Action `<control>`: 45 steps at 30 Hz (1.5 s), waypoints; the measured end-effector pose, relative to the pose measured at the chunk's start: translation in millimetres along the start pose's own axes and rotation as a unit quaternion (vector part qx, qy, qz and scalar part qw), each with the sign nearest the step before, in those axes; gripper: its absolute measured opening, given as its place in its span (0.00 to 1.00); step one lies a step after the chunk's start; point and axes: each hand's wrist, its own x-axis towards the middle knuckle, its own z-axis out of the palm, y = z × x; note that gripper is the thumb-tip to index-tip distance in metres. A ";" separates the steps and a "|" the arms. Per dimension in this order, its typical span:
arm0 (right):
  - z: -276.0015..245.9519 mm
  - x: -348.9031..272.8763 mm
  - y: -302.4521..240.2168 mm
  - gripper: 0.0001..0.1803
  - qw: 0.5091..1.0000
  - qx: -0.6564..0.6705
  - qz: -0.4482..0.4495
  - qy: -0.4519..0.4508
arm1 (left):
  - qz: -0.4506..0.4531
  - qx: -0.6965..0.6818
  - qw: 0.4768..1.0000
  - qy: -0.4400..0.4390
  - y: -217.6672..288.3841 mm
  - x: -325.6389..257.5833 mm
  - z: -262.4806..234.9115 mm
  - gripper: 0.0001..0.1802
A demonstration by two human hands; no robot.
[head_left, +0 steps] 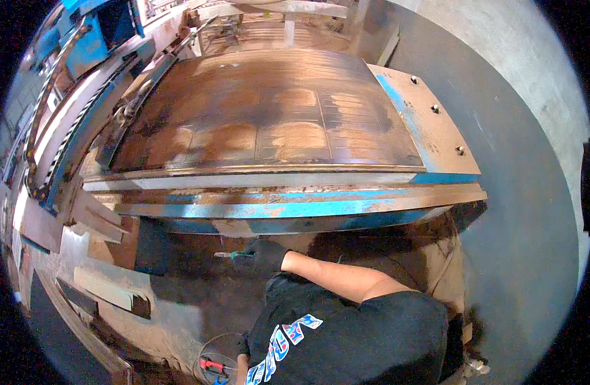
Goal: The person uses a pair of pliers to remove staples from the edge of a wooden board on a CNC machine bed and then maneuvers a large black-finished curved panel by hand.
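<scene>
My right hand [267, 257], in a black glove, is closed around a small tool [243, 255] with a green part and a pale tip that points left. Its exact kind is too small to make out. Hand and tool are over the dark floor, just below the blue front edge of a large machine bed [295, 210]. Low in the view, my left hand [243, 344] also wears a dark glove and is partly covered by my black shirt; its fingers do not show clearly. Close beside it lies a red tool [211, 364] with a looped thin hose or cable [202, 350].
A wide, dusty brown sheet [269, 102] covers the bed, with piles of brown dust. Bolts stand on its right plate [435, 109]. A blue and white gantry [70, 122] rises at left. Boards [105, 290] lie at lower left; a dark curved panel [526, 160] stands right.
</scene>
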 end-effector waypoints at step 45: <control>-57.3 24.4 153.7 0.20 0.949 -0.061 -0.063 -0.302 | 0.107 0.216 0.970 0.028 -12.6 -21.9 174.6 0.24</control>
